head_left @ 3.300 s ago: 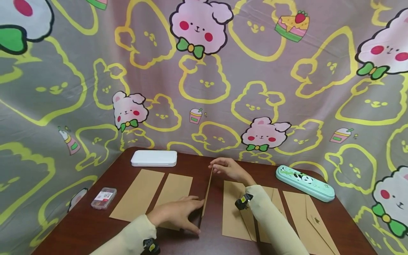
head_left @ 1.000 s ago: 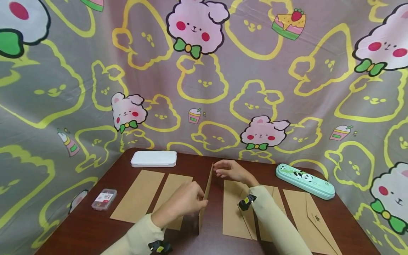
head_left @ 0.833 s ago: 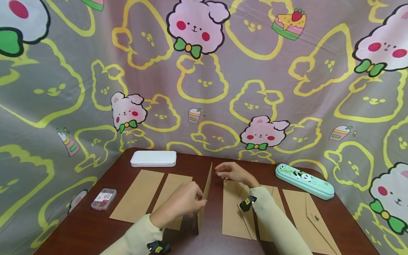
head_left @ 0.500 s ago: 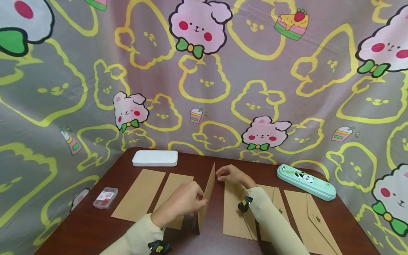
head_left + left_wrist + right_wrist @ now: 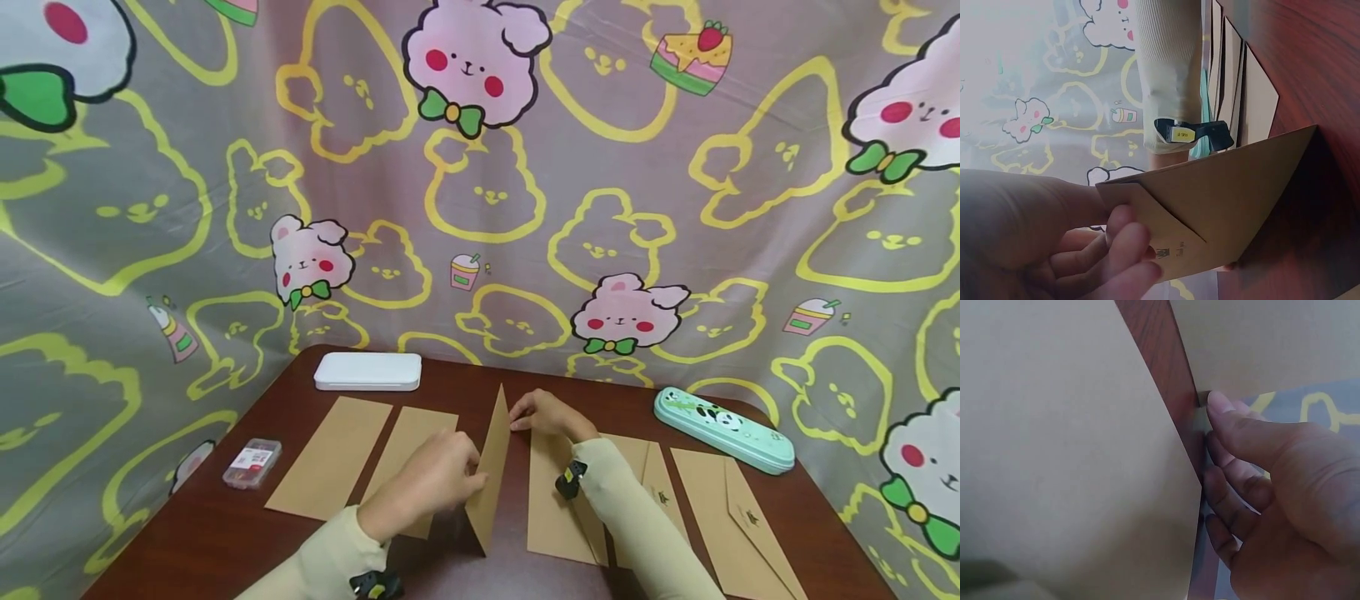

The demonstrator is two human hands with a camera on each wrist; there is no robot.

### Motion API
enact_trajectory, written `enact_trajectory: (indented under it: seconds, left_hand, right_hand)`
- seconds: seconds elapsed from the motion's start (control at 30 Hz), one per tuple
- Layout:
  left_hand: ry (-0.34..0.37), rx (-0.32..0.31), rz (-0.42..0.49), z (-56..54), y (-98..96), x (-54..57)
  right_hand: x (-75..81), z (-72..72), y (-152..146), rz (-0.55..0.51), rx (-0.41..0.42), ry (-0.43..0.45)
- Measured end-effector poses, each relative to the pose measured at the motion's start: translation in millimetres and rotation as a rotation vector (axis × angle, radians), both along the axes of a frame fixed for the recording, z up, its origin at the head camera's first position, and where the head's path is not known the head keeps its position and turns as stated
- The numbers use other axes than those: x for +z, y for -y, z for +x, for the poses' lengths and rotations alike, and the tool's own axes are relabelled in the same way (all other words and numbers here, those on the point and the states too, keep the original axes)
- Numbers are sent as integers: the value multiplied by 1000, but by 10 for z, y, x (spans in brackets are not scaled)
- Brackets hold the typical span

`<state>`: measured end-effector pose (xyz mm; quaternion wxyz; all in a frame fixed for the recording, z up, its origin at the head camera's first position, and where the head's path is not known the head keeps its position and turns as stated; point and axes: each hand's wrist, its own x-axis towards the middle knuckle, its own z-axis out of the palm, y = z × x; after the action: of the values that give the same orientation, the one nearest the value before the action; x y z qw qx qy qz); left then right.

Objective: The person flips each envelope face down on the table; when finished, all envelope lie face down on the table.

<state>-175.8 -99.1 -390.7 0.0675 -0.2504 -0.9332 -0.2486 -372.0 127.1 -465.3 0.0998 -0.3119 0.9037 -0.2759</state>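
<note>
A kraft-paper envelope (image 5: pixel 495 475) stands on edge at the table's middle, its pointed flap and small print visible in the left wrist view. My left hand (image 5: pixel 427 475) pinches its upper edge between thumb and fingers, with the fingers (image 5: pixel 1129 240) lying over the flap side. To the envelope's right, my right hand (image 5: pixel 553 414) is loosely curved and holds nothing. Its thumb tip (image 5: pixel 1219 403) is right at the standing envelope's far lower corner. Below that hand lies another kraft envelope (image 5: pixel 547 500), partly covered by the right sleeve.
Two flat brown envelopes lie on the left, the outer envelope (image 5: pixel 330 458) fully visible. More flap-side envelopes (image 5: pixel 738 517) lie on the right. A white case (image 5: pixel 367 371) stands at the back left, a clear small box (image 5: pixel 252 464) near the left edge, a mint panda case (image 5: pixel 723 429) back right.
Earlier the right hand touched the envelope's far upper end; it has let go and moved lower. The left hand went from spread fingers to pinching the top edge. The envelope has turned slightly.
</note>
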Motion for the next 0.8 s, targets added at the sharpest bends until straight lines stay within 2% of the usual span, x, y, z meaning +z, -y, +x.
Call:
enact_trajectory:
  seconds: [0.23,0.37,0.43,0.6,0.7,0.8]
  left_hand:
    - [-19,-11,-23,4,14,-3]
    - [-39,-30,-13,-3,-3,1]
    - [-27,-45,5,-19,-22,-2]
    - [120,-78,121,-52,5,-16]
    - [212,-62,179,-39,111,-24]
    - [265,-63,207,-33,226,-33]
  right_hand:
    - [-22,-15,27,18,42,-20]
    - [-8,-10,-10,26,63,-32]
    - [17,-2,-53,34,66,-35]
    - [103,40,-140,30,45,-9]
    - [126,48,-143,-9,72,29]
    - [142,44,-160,-46,98,58]
